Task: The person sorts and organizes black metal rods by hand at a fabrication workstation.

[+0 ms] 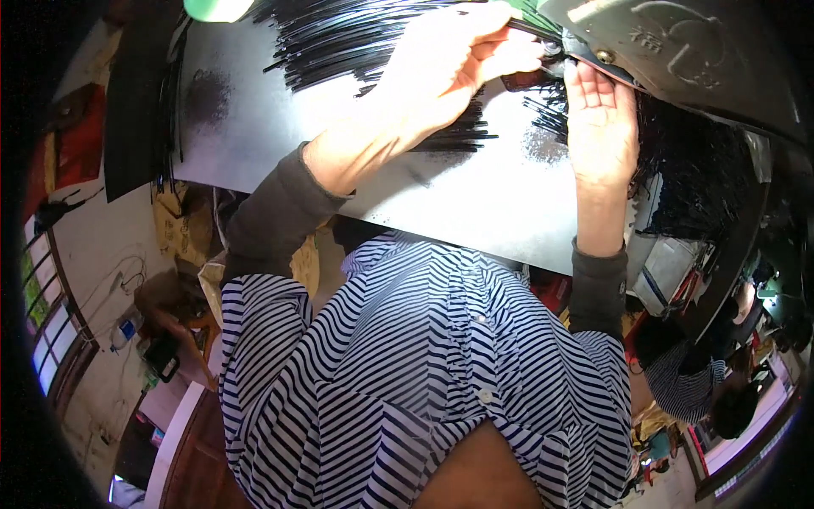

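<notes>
Near the top of the view, my left hand (454, 64) reaches across the bench with thumb and fingers pinched on a thin black wire (532, 28), held at the front of a grey machine (678, 51). My right hand (604, 127) is held palm up under the machine's edge. Its fingers are stretched out, close to the metal tip of the machine (555, 53), and their ends are partly hidden. A wide bundle of black wires (331, 42) lies left of and beyond my left hand. More short black wires (462, 136) lie below my left wrist.
Everything rests on a pale metal bench top (263, 153) with dark smudges. A bright lamp (218, 7) hangs at the top left. To the right is a dark heap of cut pieces (695, 170). Another person in a striped shirt (678, 382) sits at the far right.
</notes>
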### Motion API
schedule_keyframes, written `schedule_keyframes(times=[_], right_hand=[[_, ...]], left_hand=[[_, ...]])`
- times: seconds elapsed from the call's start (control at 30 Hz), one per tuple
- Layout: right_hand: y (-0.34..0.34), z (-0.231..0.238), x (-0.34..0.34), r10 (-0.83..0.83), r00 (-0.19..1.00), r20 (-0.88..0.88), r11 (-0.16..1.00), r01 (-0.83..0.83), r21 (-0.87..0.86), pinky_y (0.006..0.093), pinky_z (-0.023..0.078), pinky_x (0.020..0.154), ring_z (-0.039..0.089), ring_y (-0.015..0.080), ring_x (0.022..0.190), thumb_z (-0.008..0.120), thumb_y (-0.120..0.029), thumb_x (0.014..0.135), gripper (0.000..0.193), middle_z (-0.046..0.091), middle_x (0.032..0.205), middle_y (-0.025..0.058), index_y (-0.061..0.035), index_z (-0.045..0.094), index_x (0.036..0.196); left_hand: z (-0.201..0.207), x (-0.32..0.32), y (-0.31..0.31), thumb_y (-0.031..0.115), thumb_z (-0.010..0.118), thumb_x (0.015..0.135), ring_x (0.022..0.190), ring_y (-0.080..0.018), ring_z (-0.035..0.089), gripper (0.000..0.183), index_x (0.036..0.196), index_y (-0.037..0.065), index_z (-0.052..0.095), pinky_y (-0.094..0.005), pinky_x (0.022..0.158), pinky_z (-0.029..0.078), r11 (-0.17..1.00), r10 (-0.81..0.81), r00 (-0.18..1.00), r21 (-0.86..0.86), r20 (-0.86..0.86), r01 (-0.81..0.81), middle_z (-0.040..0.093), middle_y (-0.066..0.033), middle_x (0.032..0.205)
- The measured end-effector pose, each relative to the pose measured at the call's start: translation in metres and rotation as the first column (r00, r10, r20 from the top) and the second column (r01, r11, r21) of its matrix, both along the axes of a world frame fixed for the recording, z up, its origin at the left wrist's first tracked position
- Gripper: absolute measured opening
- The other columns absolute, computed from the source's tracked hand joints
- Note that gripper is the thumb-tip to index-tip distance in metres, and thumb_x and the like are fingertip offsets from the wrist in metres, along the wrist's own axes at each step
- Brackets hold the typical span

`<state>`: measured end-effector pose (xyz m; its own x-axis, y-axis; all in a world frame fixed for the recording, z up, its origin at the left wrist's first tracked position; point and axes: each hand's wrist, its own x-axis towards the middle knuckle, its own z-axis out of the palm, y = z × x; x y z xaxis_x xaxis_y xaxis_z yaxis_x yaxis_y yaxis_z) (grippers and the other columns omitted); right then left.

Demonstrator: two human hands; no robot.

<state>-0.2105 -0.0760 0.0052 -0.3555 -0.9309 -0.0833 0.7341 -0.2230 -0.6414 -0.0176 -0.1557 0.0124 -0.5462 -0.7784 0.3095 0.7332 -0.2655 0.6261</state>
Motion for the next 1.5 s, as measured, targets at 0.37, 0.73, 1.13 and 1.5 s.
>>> schedule_keyframes(times=[0.37, 0.73, 1.13, 1.5], right_hand=[[0.001, 0.005, 0.006, -0.055, 0.997, -0.047, 0.997, 0.057, 0.044, 0.0532, 0.049, 0.097, 0.064, 0.0320, 0.099, 0.051, -0.019, 0.099, 0.025, 0.064, 0.100, 0.0188, 0.0041, 0.057, 0.104], [-0.001, 0.008, 0.013, -0.079, 0.991, -0.107, 0.996, 0.083, 0.039, 0.0555, 0.048, 0.099, 0.063, 0.0351, 0.102, 0.050, -0.021, 0.100, 0.028, 0.063, 0.097, 0.0217, 0.0047, 0.055, 0.091], [0.001, 0.000, 0.018, -0.056, 0.994, -0.097, 0.998, 0.059, 0.023, 0.0521, 0.050, 0.097, 0.064, 0.0330, 0.102, 0.053, -0.022, 0.098, 0.026, 0.063, 0.101, 0.0163, 0.0035, 0.058, 0.103], [0.003, 0.012, 0.000, -0.067, 0.984, -0.168, 0.989, 0.088, 0.122, 0.0488, 0.052, 0.088, 0.061, 0.0286, 0.101, 0.057, -0.035, 0.095, 0.040, 0.059, 0.108, 0.0179, -0.0006, 0.055, 0.115]], left_hand=[[0.004, -0.011, 0.016, 0.010, 0.058, 0.092, 0.091, -0.0213, 0.063, 0.008, 0.098, 0.004, 0.062, -0.0436, 0.085, 0.053, 0.912, 0.038, 0.989, 0.410, -0.143, 0.025, 0.064, -0.0079, 0.096], [-0.008, -0.008, 0.002, 0.009, 0.057, 0.093, 0.088, -0.0235, 0.065, 0.014, 0.097, -0.003, 0.063, -0.0434, 0.084, 0.055, 0.979, 0.148, 0.988, -0.135, -0.044, -0.153, 0.065, -0.0124, 0.093], [-0.002, -0.016, 0.016, 0.009, 0.058, 0.092, 0.074, -0.0274, 0.070, 0.015, 0.089, -0.005, 0.060, -0.0342, 0.068, 0.061, 0.895, 0.186, 0.981, 0.422, -0.050, -0.148, 0.067, -0.0176, 0.086], [-0.045, 0.010, -0.015, 0.032, 0.062, 0.092, 0.104, -0.0285, 0.061, 0.040, 0.116, 0.001, 0.058, -0.0468, 0.095, 0.048, 0.997, 0.033, 0.999, -0.067, 0.024, -0.031, 0.060, -0.0166, 0.117]])
